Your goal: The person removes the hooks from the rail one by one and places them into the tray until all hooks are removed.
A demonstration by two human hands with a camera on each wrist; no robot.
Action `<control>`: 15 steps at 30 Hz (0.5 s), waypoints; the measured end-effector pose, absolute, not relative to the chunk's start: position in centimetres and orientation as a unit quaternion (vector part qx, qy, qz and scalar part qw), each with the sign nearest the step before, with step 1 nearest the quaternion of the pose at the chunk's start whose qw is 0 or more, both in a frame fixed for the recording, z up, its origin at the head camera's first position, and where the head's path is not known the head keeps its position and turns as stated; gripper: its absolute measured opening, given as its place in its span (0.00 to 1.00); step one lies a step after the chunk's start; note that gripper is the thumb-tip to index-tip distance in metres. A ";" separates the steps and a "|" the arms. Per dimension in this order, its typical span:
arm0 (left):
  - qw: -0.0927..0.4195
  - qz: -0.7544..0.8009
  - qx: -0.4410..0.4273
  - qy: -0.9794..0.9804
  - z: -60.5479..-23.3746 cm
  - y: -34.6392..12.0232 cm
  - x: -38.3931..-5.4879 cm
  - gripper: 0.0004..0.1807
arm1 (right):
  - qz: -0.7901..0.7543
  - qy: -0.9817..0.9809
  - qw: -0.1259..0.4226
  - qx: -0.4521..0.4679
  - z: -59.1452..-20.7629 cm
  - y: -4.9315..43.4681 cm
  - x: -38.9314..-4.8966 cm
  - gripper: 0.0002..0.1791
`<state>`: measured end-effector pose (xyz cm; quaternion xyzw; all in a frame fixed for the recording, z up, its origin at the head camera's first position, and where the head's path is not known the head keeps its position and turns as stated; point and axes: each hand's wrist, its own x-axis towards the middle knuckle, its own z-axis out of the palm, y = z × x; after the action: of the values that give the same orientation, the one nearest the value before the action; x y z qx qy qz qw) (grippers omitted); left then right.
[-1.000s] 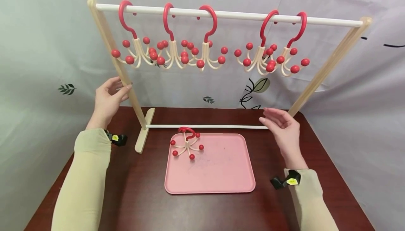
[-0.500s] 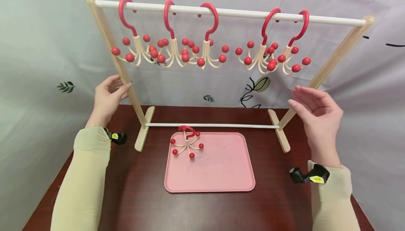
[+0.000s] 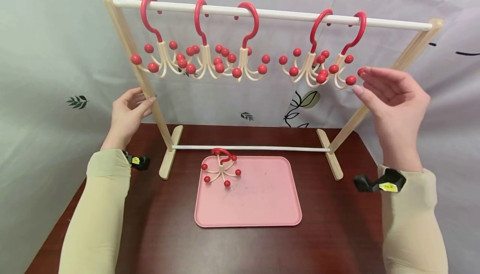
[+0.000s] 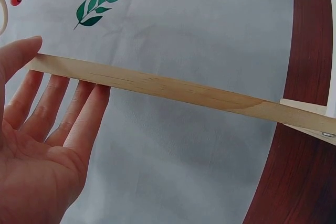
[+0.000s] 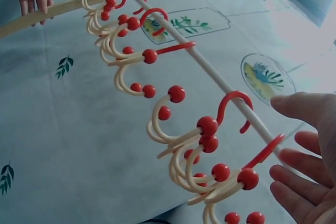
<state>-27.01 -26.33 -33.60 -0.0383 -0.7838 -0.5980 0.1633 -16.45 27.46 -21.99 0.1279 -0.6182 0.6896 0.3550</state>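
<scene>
My left hand [image 3: 129, 113] holds the rack's left wooden post [image 4: 157, 85], with thumb on one side and fingers on the other in the left wrist view. My right hand [image 3: 399, 103] is raised beside the rightmost octopus-style hook hanger [image 3: 339, 71], fingers loosely bent and holding nothing. Its fingertips overlap one of the red ball tips in the head view; contact cannot be told. Several such hangers, with red hooks and cream ball-tipped arms, hang from the white rail [image 3: 279, 14]. Another hanger [image 3: 221, 169] lies on the pink tray [image 3: 258, 215].
Below, a white lower bar [image 3: 255, 148] joins the rack's wooden feet [image 3: 330, 155] on the dark red-brown table [image 3: 161, 224]. The right post [image 3: 406, 57] slants up behind my right hand. A pale patterned cloth [image 3: 225, 103] hangs behind.
My right hand has moved up and to the right, from near the right post's base to beside the rightmost hanger. The left hand stays on the left post.
</scene>
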 end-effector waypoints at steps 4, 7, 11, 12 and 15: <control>0.164 -0.594 -0.038 -0.786 -33.6 -26.3 -27.0 0.27 | 0.681 -0.633 0.351 0.109 -20.5 27.3 -17.5 0.26; 0.163 -0.593 -0.037 -0.788 -33.6 -26.3 -27.0 0.28 | 0.679 -0.643 0.341 0.098 -19.6 27.3 -18.4 0.26; 0.162 -0.588 -0.035 -0.791 -33.5 -26.3 -27.0 0.28 | 0.679 -0.656 0.320 0.081 -18.6 27.5 -19.7 0.27; 0.162 -0.588 -0.035 -0.792 -33.5 -26.3 -27.0 0.28 | 0.679 -0.659 0.315 0.075 -18.3 27.6 -20.0 0.27; 0.162 -0.587 -0.035 -0.792 -33.5 -26.3 -27.0 0.28 | 0.676 -0.667 0.307 0.063 -17.6 27.6 -20.8 0.27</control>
<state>-26.99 -26.32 -33.53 -0.0349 -0.7922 -0.5874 0.1616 -20.75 27.57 -17.57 0.0630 -0.6666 0.6764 0.3067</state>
